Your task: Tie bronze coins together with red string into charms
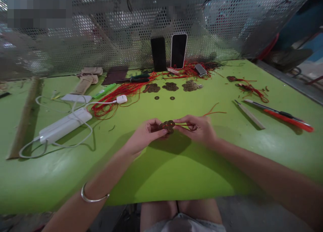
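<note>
Over the near middle of the green table, my left hand is closed on a small cluster of overlapping round coins with holes in their centres. Red cord is laced through the cluster and runs to the right. My right hand pinches that cord close beside the coins; two loose cord ends stick out behind it. Beyond my hands lie two single holed coins, one on the left and one on the right. Three coin piles, including the middle one, lie farther back.
On the left are a white power strip with its cable and a wooden bar. Red cords lie bundled behind. Two phones, one black, one white-framed, lean on a perforated metal screen. An orange-handled cutter lies right.
</note>
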Demonstrator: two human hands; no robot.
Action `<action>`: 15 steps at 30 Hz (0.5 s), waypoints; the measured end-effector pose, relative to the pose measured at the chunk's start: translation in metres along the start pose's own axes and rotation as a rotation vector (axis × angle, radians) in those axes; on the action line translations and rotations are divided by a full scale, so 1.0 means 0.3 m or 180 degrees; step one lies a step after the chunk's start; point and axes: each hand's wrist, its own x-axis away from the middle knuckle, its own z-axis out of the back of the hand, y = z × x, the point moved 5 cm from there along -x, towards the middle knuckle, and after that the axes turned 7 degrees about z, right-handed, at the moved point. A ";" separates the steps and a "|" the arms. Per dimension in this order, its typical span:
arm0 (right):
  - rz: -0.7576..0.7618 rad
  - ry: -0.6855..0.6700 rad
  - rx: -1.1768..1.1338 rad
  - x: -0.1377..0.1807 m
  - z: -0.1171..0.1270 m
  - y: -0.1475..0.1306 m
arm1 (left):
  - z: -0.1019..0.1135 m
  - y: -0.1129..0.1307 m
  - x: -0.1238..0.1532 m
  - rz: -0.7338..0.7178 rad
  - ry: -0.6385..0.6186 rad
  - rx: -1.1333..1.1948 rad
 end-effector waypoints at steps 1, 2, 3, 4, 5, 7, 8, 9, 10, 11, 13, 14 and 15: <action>0.0016 0.0005 0.0025 -0.002 0.001 -0.003 | 0.000 0.000 0.001 0.0002 0.0000 0.0017; 0.0036 0.0008 0.0045 -0.003 0.002 -0.005 | -0.001 0.000 0.002 0.0006 0.0002 0.0030; 0.0058 0.0002 0.0049 -0.005 0.002 -0.007 | -0.001 -0.001 0.003 0.0018 0.0001 0.0038; 0.0075 -0.0010 0.0040 -0.005 0.001 -0.009 | -0.003 -0.001 0.005 0.0038 -0.0009 0.0043; 0.0087 -0.0033 0.0027 -0.006 0.000 -0.010 | -0.005 -0.002 0.006 0.0064 -0.0023 0.0052; 0.0080 -0.0078 0.0026 -0.004 -0.002 -0.010 | -0.008 -0.003 0.008 0.0106 -0.0033 0.0089; 0.0074 -0.0087 0.0039 -0.003 -0.003 -0.010 | -0.009 -0.003 0.008 0.0117 -0.0026 0.0115; 0.0071 -0.0087 0.0054 -0.003 -0.003 -0.011 | -0.010 -0.003 0.009 0.0120 -0.0013 0.0140; 0.0073 -0.0101 0.0054 -0.002 -0.004 -0.012 | -0.011 -0.002 0.009 0.0117 -0.0004 0.0164; 0.0077 -0.0126 0.0036 -0.002 -0.005 -0.014 | -0.013 -0.002 0.009 0.0117 0.0000 0.0179; 0.0096 -0.0182 -0.0014 -0.003 -0.008 -0.017 | -0.017 -0.001 0.009 0.0120 -0.0016 0.0172; 0.0105 -0.0205 -0.0024 -0.004 -0.009 -0.018 | -0.019 0.000 0.009 0.0118 -0.0020 0.0157; 0.0119 -0.0214 -0.0016 -0.006 -0.010 -0.018 | -0.020 0.001 0.010 0.0112 -0.0014 0.0138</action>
